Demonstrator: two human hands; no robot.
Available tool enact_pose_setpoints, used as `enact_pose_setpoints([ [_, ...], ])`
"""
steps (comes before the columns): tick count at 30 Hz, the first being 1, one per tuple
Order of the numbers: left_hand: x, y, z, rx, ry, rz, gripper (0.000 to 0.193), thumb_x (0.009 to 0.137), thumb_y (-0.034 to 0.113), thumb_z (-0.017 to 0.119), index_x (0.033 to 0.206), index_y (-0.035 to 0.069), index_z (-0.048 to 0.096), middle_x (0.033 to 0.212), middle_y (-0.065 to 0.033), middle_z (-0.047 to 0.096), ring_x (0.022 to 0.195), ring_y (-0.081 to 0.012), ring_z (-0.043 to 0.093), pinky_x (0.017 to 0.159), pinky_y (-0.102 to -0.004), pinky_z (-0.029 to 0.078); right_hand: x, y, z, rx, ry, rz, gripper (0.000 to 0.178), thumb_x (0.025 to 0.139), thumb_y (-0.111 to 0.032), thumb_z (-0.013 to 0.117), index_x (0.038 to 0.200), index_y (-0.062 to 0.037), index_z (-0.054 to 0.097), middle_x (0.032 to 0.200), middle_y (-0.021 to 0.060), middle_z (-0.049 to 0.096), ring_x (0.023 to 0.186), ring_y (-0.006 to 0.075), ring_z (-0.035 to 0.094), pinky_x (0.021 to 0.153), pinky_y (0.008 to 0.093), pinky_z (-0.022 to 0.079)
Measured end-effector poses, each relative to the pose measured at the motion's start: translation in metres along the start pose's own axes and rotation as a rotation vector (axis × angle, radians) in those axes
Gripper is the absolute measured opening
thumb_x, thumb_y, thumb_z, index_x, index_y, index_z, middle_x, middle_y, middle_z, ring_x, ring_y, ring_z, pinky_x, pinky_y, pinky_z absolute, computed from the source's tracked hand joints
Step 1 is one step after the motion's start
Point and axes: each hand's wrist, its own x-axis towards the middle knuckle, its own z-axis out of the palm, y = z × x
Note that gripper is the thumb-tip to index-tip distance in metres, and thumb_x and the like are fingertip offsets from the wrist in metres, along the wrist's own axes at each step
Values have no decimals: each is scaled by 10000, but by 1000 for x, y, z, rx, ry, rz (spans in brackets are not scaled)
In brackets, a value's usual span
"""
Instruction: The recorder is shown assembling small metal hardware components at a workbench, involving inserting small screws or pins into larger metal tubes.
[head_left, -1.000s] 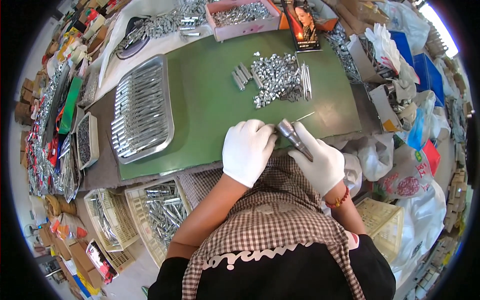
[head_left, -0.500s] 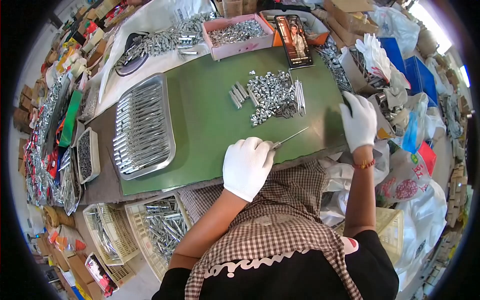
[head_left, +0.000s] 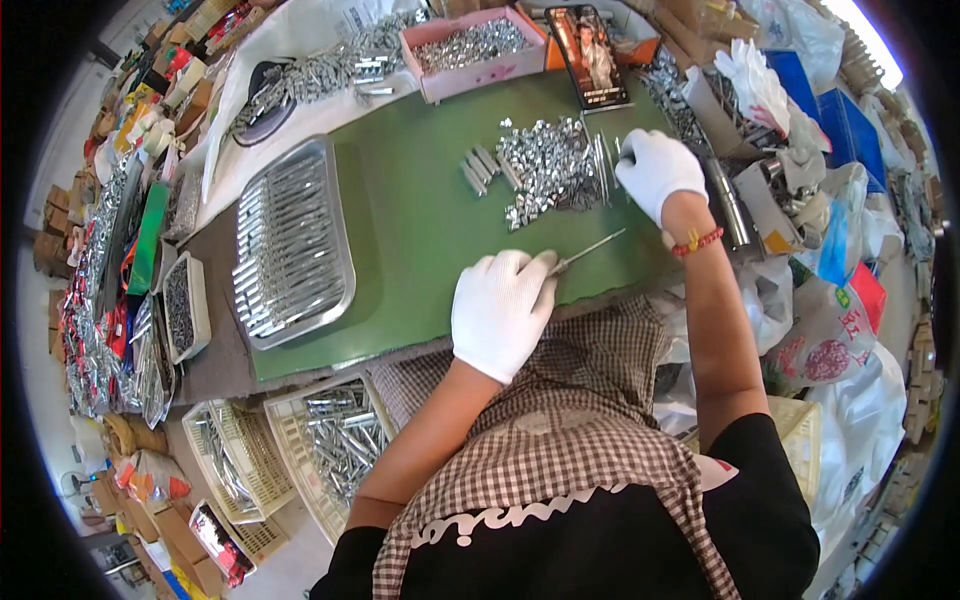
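Observation:
My left hand (head_left: 503, 312), in a white knit glove, is closed on a thin metal rod (head_left: 596, 246) that points up and to the right over the green work surface. My right hand (head_left: 660, 172), gloved the same way, is pinched at the right side of several slim metal rods (head_left: 602, 165); whatever lies between its fingertips is too small to name. Left of those rods spreads a pile of small silvery metal pieces (head_left: 545, 165). Several short metal tubes (head_left: 480, 170) lie beside the pile.
A metal tray (head_left: 345, 270) with rows of metal tubes stands at the left. At the back are a pink box (head_left: 470, 80) of small parts and a propped phone (head_left: 588, 60). A shiny metal cylinder (head_left: 728, 205) lies at the right edge. Plastic crates (head_left: 290, 440) stand below.
My right hand has moved from the right edge inward to the slim rods, its fingers now drawn together. A metal cylinder shows where it was. My left hand still holds the thin rod.

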Motion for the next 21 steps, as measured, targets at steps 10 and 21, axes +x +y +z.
enact_pose_setpoints([
  [10, 8, 4, -2, 3, 51, -1, 106, 744, 161, 693, 837, 115, 714, 800, -75, 601, 764, -295, 601, 687, -417, 485, -10, 1, 5, 126, 55, 137, 308, 856, -312, 571, 1007, -66, 677, 991, 209, 686, 946, 394, 652, 840, 462, 517],
  [21, 25, -25, -69, 193, -70, -74, 186, 798, 225, 601, 730, 63, 660, 812, -124, 617, 795, -309, 609, 754, -434, 499, -84, 34, 44, 705, 392, 85, 242, 924, -38, 571, 1164, -5, 586, 1050, 126, 662, 973, 228, 648, 881, 334, 488],
])
